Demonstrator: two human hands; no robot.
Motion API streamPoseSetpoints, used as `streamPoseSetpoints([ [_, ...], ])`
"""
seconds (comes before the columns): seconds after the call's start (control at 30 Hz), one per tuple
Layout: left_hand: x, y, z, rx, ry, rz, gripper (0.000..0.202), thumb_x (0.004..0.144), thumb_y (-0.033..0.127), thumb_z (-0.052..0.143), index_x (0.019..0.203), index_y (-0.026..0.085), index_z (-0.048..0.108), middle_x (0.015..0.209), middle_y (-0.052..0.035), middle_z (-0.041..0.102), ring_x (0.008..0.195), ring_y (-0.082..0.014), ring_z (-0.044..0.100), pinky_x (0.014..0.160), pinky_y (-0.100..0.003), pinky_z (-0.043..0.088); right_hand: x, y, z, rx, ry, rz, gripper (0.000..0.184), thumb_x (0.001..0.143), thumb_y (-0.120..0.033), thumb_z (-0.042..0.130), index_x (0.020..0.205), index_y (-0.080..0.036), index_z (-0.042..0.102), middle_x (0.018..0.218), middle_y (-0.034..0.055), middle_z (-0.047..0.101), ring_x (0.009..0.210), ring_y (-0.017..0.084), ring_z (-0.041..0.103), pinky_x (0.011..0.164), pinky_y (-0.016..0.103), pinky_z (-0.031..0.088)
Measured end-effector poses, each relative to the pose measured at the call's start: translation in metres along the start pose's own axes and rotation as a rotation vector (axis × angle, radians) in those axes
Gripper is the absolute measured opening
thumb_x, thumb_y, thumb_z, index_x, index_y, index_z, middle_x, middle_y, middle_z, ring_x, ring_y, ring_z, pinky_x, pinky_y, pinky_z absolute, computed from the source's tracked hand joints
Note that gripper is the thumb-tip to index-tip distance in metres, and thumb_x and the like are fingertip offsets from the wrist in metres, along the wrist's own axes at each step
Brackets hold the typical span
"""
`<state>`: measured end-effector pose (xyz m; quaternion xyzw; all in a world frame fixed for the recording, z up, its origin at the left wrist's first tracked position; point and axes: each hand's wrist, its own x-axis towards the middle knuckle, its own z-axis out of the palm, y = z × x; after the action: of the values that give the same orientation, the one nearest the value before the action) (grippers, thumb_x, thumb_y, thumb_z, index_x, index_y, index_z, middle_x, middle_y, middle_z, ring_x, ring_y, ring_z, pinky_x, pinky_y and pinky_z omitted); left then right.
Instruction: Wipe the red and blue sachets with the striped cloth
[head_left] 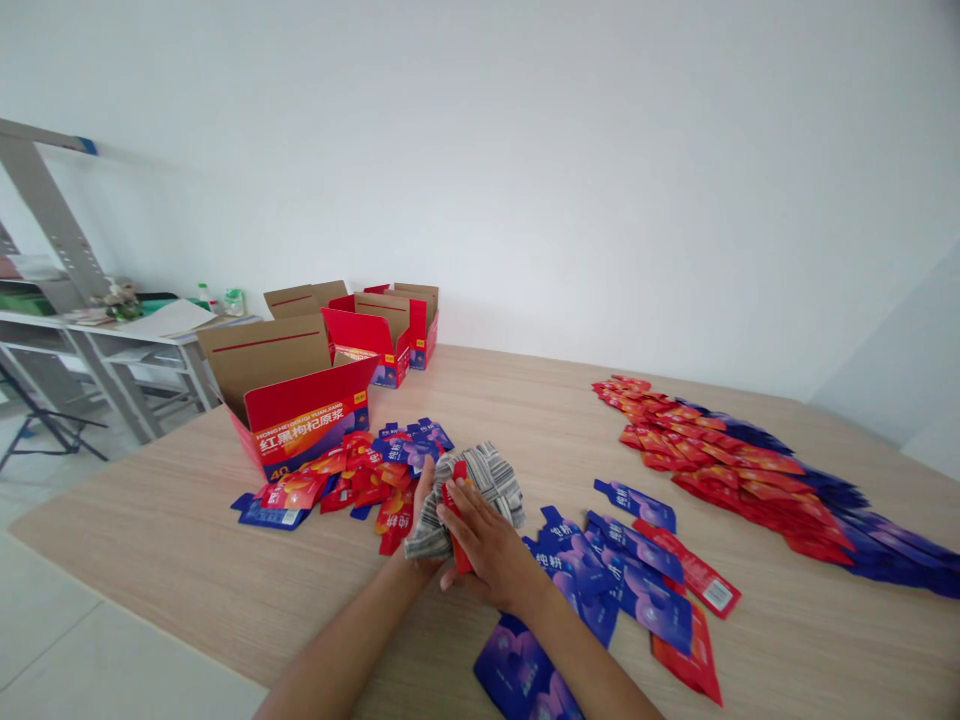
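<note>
Above the front middle of the table, my left hand holds a grey-and-white striped cloth; most of its fingers are hidden behind the cloth. My right hand lies over a red pouch, pressing it against the cloth with its fingers close together. Only part of that pouch shows between the two hands. Just left of them is a heap of loose red pouches mixed with blue ones. To the right, under and beside my right forearm, several blue pouches and a few red ones lie spread out.
An open red-and-blue carton stands at the table's left, with other open cartons behind it. Long overlapping rows of red and blue pouches run along the right side. A desk with papers stands beyond the left edge.
</note>
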<state>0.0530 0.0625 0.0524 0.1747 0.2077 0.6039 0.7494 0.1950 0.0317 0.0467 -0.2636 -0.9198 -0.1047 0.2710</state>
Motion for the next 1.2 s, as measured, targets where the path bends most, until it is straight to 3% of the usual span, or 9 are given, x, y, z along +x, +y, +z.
streamPoseSetpoints([
  [0.1,0.003,-0.016,-0.025,0.128,0.014,0.230,0.046,0.063,0.039,0.089,0.106,0.029,0.074,0.108,0.0023,0.078,0.115,-0.0222,0.068,0.117,-0.036,0.039,-0.001,0.004,-0.002,-0.047,0.010,-0.006,0.085,0.092,-0.067,0.055,0.155,-0.014,0.034,0.164,0.0223,0.025,0.155,0.035,0.015,0.121,0.057,0.033],
  [0.2,0.007,-0.029,-0.045,0.260,-0.022,0.311,0.070,0.056,0.037,0.093,0.122,0.033,0.070,0.133,-0.0012,0.069,0.137,-0.0300,0.052,0.123,-0.044,0.030,-0.004,0.008,-0.002,-0.092,0.028,-0.014,0.093,0.088,-0.077,0.049,0.154,-0.014,0.035,0.164,0.0227,0.026,0.155,0.036,0.017,0.121,0.060,0.031],
  [0.4,0.006,-0.035,-0.044,0.380,-0.132,0.379,0.082,0.053,0.049,0.093,0.129,0.030,0.068,0.152,-0.0068,0.053,0.148,-0.0367,0.035,0.124,-0.047,0.030,-0.009,0.010,0.000,-0.147,0.092,0.021,0.085,0.097,-0.073,0.027,0.159,-0.016,0.024,0.168,0.0212,0.013,0.155,0.037,0.015,0.119,0.065,0.029],
  [0.57,0.003,-0.030,-0.040,0.410,-0.194,0.376,0.068,0.056,0.040,0.094,0.121,0.038,0.072,0.143,0.0014,0.062,0.145,-0.0327,0.042,0.123,-0.046,0.032,-0.011,0.016,-0.002,-0.148,0.131,0.007,0.070,0.104,-0.060,0.014,0.161,-0.020,0.019,0.170,0.0160,0.010,0.155,0.033,0.018,0.121,0.064,0.026],
  [0.73,0.002,-0.020,-0.029,0.198,-0.053,0.184,0.042,0.067,0.020,0.085,0.107,0.029,0.075,0.123,-0.0014,0.074,0.142,-0.0254,0.048,0.117,-0.034,0.040,-0.008,0.017,-0.008,-0.068,0.069,0.017,0.062,0.106,-0.045,0.035,0.159,-0.015,0.026,0.168,0.0167,0.019,0.155,0.032,0.016,0.121,0.060,0.033],
  [0.83,0.005,-0.013,-0.012,0.002,-0.078,0.012,0.014,0.082,0.028,0.074,0.095,0.024,0.076,0.105,-0.0029,0.078,0.122,-0.0197,0.065,0.106,-0.026,0.047,-0.002,0.007,-0.011,-0.037,0.034,0.075,0.055,0.103,-0.031,0.046,0.155,-0.020,0.035,0.168,0.0144,0.019,0.155,0.032,0.017,0.121,0.060,0.033],
  [0.97,0.012,-0.009,0.009,-0.118,-0.162,-0.199,0.033,0.085,0.050,0.069,0.082,0.018,0.073,0.085,-0.0057,0.077,0.103,-0.0230,0.072,0.099,-0.031,0.053,0.004,-0.008,-0.008,-0.001,0.123,0.175,0.049,0.102,-0.028,0.048,0.149,-0.018,0.043,0.168,0.0157,0.017,0.155,0.035,0.016,0.119,0.063,0.035],
  [1.07,0.013,-0.008,0.013,-0.138,-0.166,-0.163,0.037,0.084,0.054,0.069,0.082,0.017,0.073,0.085,-0.0058,0.076,0.103,-0.0250,0.072,0.100,-0.034,0.052,0.004,-0.014,-0.004,0.027,0.176,0.218,0.047,0.102,-0.031,0.047,0.147,-0.018,0.043,0.169,0.0154,0.012,0.155,0.036,0.013,0.119,0.064,0.034],
  [1.2,0.006,-0.007,0.002,-0.063,-0.021,0.022,0.017,0.088,0.034,0.067,0.082,0.019,0.074,0.083,-0.0010,0.076,0.100,-0.0191,0.071,0.100,-0.024,0.049,0.003,-0.014,0.001,0.044,0.159,0.214,0.047,0.102,-0.026,0.044,0.149,-0.019,0.040,0.170,0.0135,0.011,0.156,0.034,0.010,0.119,0.062,0.035],
])
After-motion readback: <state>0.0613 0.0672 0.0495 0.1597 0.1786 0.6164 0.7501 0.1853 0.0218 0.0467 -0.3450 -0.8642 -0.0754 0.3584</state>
